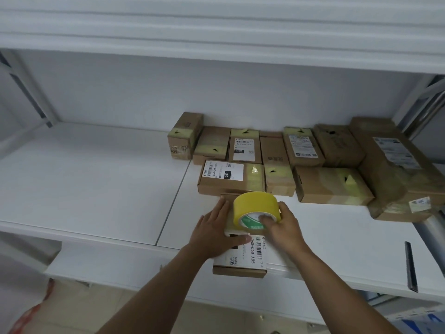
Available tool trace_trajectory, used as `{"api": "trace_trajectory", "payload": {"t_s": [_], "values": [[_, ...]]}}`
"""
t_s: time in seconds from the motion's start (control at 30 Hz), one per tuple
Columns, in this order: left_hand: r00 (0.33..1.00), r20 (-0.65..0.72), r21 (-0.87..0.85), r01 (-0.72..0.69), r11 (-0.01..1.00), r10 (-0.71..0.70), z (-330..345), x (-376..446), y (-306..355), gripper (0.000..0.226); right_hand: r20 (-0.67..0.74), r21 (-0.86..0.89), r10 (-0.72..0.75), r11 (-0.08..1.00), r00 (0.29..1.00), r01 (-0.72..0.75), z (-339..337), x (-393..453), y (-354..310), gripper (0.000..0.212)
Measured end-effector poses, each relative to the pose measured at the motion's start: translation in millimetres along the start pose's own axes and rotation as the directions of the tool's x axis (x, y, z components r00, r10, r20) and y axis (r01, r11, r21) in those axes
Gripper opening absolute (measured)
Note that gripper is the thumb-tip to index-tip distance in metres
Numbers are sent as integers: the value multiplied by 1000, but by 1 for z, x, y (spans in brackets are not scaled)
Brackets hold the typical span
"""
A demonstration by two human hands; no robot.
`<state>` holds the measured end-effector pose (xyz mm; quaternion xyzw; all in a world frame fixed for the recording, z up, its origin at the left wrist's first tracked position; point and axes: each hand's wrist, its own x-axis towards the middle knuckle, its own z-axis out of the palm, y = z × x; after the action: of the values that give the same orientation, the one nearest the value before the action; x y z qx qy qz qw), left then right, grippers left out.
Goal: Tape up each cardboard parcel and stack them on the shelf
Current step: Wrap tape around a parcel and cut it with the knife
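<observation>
Both hands are on the parcel (243,251) at the front edge of the white shelf (96,189), and its near end hangs just past that edge. The left hand (218,231) lies flat on the top of the box, fingers straight and close together pointing toward the back of the shelf, thumb stretched across the white shipping label (250,249). The right hand (280,225) grips the yellow tape roll (256,208), fingers curled over the rim with fingertips dipping into the green-printed core, and the roll sits on the far half of the box, tilted up on its edge. Whether a strip of tape is already drawn out onto the cardboard is hidden under the roll and the hands. Just behind, touching or nearly touching the parcel's far end, is a labelled box (231,178) with a pale yellow tape band across it. Further back toward the rear wall stands a row of taped boxes (245,144), packed side by side, and off toward the right end of the shelf lies a larger brown carton (395,167) wrapped in clear tape. A dark upright strip (410,266) shows at the front right edge of the shelf.
</observation>
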<state>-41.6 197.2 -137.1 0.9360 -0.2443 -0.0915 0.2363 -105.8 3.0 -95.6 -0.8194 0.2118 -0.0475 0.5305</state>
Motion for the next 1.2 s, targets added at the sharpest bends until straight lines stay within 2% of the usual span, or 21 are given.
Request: {"api": "trace_trajectory", "payload": {"t_s": [0.13,0.23,0.27,0.47,0.6,0.67,0.73,0.83,0.9,1.0,1.1,1.2], "values": [[999,6,168,-33,985,32,-3,0,11,122,4,186,77,980,997,-76,16,-10,7,28],[998,-21,140,-59,988,63,2,3,24,122,35,225,108,968,994,-113,22,-9,14,49],[998,-35,121,-56,991,61,5,3,26,121,39,224,109,968,993,-115,22,-7,15,49],[999,-47,85,-3,996,7,6,-2,27,126,58,120,53,991,997,-60,12,-1,10,29],[988,-138,93,-54,994,67,10,-2,24,122,-49,119,34,992,998,-28,-9,-1,16,22],[986,-143,104,-68,992,83,13,0,21,119,-96,105,3,994,995,7,-19,-2,18,18],[989,-120,138,-70,988,87,14,2,21,119,-118,158,37,987,992,-18,-15,-4,17,16],[995,-73,207,-49,977,66,13,1,25,122,3,348,199,918,980,-188,1,-6,15,19],[998,-38,265,-45,963,57,10,1,27,124,68,349,241,904,968,-249,5,-5,15,24],[995,-45,289,-74,955,91,10,8,32,122,73,371,234,896,970,-244,4,-3,13,22],[997,-21,214,-64,975,70,14,10,41,123,49,342,219,913,975,-222,6,-2,11,22],[997,-23,245,-63,968,71,17,9,40,122,49,366,207,907,977,-211,5,-1,12,22]]}}
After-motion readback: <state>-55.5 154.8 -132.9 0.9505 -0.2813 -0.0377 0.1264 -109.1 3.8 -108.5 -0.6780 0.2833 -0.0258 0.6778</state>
